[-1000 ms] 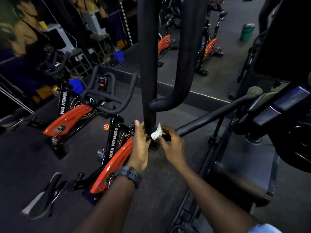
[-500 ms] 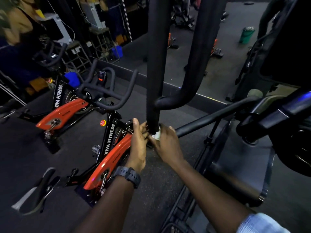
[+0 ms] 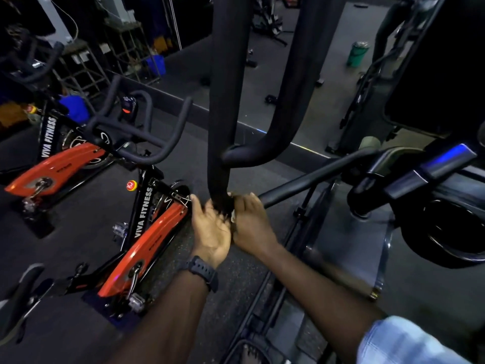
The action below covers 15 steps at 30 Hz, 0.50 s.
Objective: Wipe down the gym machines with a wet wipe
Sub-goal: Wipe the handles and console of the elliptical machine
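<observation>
White "VIVA FITNESS" lettering (image 3: 143, 212) runs up the orange spin bike (image 3: 147, 243) frame.

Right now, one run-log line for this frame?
stage: wiping | target: upright black bar, lower end | right hand: holds wet wipe | left hand: at bar

Dark speckled rubber floor (image 3: 78, 232) across the whole room. At upper right, well apart from everything else listed, a green bin (image 3: 357, 54) upright on the floor. At upper left, a metal shelving rack (image 3: 86, 72) of thin bars; just to its right, a blue crate (image 3: 156, 64) on the floor, with yellow items (image 3: 160, 44) behind the crate, too dim to identify. Above the rack, a white post (image 3: 53, 18) with a thin white cable (image 3: 73, 19) looped beside it. Through mid-frame, a low raised ledge (image 3: 301, 148) running diagonally, its edge faintly lit.
</observation>
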Each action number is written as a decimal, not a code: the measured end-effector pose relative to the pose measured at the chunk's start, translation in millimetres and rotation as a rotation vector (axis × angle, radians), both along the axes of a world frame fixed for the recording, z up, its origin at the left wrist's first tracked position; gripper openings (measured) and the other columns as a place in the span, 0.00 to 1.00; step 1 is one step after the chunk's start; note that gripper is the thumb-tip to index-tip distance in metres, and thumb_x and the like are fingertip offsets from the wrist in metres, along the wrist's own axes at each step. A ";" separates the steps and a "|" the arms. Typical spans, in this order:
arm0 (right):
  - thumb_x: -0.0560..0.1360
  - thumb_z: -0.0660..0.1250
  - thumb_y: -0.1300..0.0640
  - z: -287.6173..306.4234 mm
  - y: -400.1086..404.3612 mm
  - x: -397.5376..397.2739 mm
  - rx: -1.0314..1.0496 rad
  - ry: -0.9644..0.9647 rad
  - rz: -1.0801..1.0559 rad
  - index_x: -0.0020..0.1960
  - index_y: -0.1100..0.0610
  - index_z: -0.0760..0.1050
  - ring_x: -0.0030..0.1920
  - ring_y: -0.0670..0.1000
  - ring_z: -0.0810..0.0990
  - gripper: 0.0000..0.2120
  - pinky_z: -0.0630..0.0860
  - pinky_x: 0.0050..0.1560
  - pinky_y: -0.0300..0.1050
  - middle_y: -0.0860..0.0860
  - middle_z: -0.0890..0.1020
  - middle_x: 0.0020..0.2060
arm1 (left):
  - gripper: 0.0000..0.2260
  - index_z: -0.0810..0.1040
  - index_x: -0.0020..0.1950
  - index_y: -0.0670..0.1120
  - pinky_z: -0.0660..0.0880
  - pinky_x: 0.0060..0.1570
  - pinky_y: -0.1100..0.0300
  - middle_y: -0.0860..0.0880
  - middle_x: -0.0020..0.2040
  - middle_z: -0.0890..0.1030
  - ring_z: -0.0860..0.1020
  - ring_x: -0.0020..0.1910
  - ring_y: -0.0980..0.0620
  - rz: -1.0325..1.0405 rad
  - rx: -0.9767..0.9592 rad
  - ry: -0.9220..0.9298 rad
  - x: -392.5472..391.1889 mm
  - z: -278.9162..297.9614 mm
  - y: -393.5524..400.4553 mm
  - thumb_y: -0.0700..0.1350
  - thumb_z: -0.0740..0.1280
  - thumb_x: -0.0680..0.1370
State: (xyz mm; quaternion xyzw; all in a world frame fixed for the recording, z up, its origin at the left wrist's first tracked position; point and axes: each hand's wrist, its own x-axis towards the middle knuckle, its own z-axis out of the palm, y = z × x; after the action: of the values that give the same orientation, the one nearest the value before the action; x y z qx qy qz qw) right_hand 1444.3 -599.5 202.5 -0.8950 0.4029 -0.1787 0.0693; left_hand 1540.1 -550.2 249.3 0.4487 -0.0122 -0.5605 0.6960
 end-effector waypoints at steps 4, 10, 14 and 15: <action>0.68 0.69 0.56 1.0 -47.2 -73.7 -0.183 0.304 -0.068 0.64 0.55 0.70 0.65 0.57 0.71 0.25 0.54 0.76 0.59 0.53 0.74 0.58 | 0.30 0.75 0.70 0.43 0.67 0.72 0.48 0.43 0.61 0.82 0.78 0.65 0.47 -0.003 0.002 0.125 -4.6 -9.6 -2.1 0.63 0.50 0.84; 0.63 0.73 0.60 2.0 -37.1 -43.3 -0.213 0.244 -0.032 0.55 0.60 0.77 0.56 0.61 0.76 0.20 0.65 0.71 0.61 0.58 0.79 0.49 | 0.20 0.76 0.63 0.39 0.67 0.72 0.47 0.38 0.62 0.79 0.77 0.61 0.41 0.098 0.005 0.330 -35.2 -17.6 -7.7 0.50 0.53 0.83; 0.73 0.63 0.59 -5.5 -73.4 -95.0 -0.354 0.285 -0.018 0.59 0.59 0.75 0.62 0.60 0.75 0.15 0.60 0.73 0.62 0.57 0.79 0.54 | 0.15 0.76 0.59 0.37 0.67 0.71 0.45 0.36 0.60 0.77 0.75 0.64 0.39 0.083 0.044 0.384 -40.9 -19.3 -11.3 0.39 0.52 0.80; 0.77 0.59 0.58 -1.8 -92.5 -115.9 -0.391 0.263 -0.158 0.56 0.59 0.76 0.61 0.61 0.76 0.11 0.61 0.72 0.64 0.58 0.79 0.51 | 0.15 0.75 0.59 0.37 0.67 0.72 0.44 0.37 0.60 0.76 0.73 0.66 0.38 0.069 0.051 0.384 -42.9 -19.3 -11.5 0.37 0.52 0.79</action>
State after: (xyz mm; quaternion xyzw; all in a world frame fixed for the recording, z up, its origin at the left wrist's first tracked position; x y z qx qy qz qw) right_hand 1328.4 -692.0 200.7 -0.8728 0.4348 -0.1398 -0.1724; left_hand 1497.2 -561.8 230.0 0.3511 0.1505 -0.6119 0.6925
